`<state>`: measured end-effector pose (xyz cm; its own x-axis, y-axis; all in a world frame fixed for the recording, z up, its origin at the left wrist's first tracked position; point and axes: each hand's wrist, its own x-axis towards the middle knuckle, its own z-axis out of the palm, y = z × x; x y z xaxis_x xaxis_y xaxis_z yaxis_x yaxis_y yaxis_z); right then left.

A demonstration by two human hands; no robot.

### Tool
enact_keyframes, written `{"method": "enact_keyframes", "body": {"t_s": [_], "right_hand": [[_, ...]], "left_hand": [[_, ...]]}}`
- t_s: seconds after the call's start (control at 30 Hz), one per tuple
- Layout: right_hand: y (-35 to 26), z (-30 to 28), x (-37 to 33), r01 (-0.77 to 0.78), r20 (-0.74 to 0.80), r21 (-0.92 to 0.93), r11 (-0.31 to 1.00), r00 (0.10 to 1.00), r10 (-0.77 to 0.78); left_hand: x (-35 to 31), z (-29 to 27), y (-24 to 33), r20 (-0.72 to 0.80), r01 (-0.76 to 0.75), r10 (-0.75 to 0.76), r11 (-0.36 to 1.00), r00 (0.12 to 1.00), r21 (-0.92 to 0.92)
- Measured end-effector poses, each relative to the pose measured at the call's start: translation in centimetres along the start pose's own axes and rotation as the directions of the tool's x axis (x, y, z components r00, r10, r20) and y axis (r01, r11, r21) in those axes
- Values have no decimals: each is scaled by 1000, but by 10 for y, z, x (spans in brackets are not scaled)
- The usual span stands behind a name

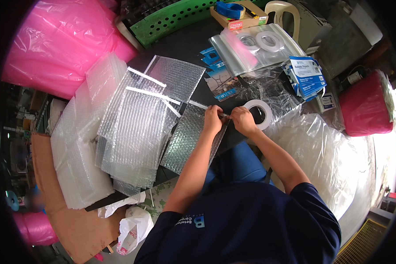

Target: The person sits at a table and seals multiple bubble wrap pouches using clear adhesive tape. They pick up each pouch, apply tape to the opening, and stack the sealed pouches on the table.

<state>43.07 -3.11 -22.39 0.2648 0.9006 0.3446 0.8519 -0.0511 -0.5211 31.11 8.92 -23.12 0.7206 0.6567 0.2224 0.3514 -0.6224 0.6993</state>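
Note:
A clear bubble-wrap pouch (187, 134) lies at the table's near edge, with a white tape strip along its far end. My left hand (213, 119) is closed at the right end of that strip, its fingers pinched on the pouch's corner. Close beside it, my right hand (243, 119) has its fingers pressed together at the tape end; the bit between the fingertips is mostly hidden. A roll of white double-sided tape (267, 109) lies flat against the right hand's far side. To the left, several bubble-wrap pouches (134, 119) with white strips overlap in a pile.
Flat bubble-wrap sheets (81, 141) are stacked at far left, before a large pink bag (66, 44). Behind my hands are printed cards (222, 86), clear plastic sleeves (229, 50) with two tape rolls, and blue-white packs (307, 77). Crumpled clear plastic (321, 154) lies right.

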Motion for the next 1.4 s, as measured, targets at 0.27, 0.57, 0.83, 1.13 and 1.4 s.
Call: {"method": "enact_keyframes", "body": {"t_s": [0.27, 0.57, 0.83, 1.13, 1.4], "right_hand": [[-2, -4, 7, -138, -77, 260, 956, 984, 163], [18, 3, 9, -246, -31, 756, 606, 912, 408], [10, -5, 8, -159, 9, 672, 723, 978, 207], [-70, -35, 10, -217, -417, -281, 935, 905, 85], [-136, 55, -43, -687, -151, -145, 712, 727, 670]], "left_hand": [[2, 2, -4, 30, 34, -33, 999, 999, -43], [2, 7, -14, 53, 3, -1, 1000, 999, -24], [-9, 7, 18, -9, 141, -143, 961, 990, 238], [-116, -93, 1, -306, 372, -257, 827, 917, 422], [-24, -245, -30, -338, 430, -270, 649, 902, 627]]}}
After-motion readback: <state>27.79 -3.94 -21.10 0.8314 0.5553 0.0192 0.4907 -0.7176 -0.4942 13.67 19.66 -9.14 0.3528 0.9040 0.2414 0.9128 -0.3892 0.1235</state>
